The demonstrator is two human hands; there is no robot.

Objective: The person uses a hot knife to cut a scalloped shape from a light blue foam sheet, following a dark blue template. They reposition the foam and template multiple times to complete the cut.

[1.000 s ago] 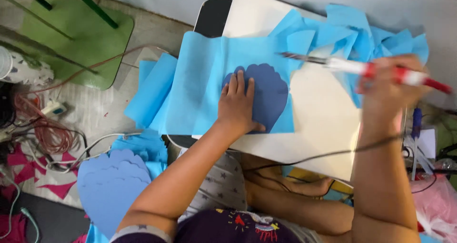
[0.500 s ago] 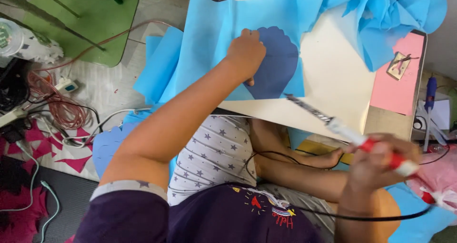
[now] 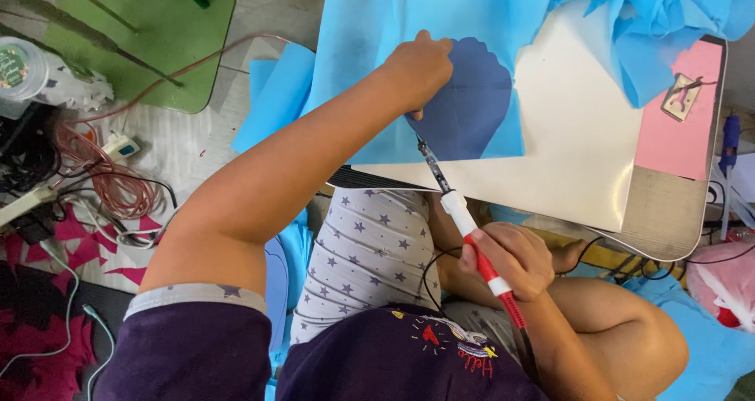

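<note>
Left hand (image 3: 419, 69) is pressed flat, fingers together, on a dark blue scalloped template (image 3: 469, 98) laid over light blue fabric (image 3: 370, 55) on the white board (image 3: 574, 141). A red-and-white heated cutting pen (image 3: 464, 228) is gripped in the closed right hand (image 3: 507, 258), its tip seemingly touching the template's lower edge just beside the left thumb. A slip there could burn the thumb, or the fabric could be scorched off-line should the template shift

Soldering iron (image 3: 464, 228) tip at dark blue template (image 3: 470, 101)
</note>
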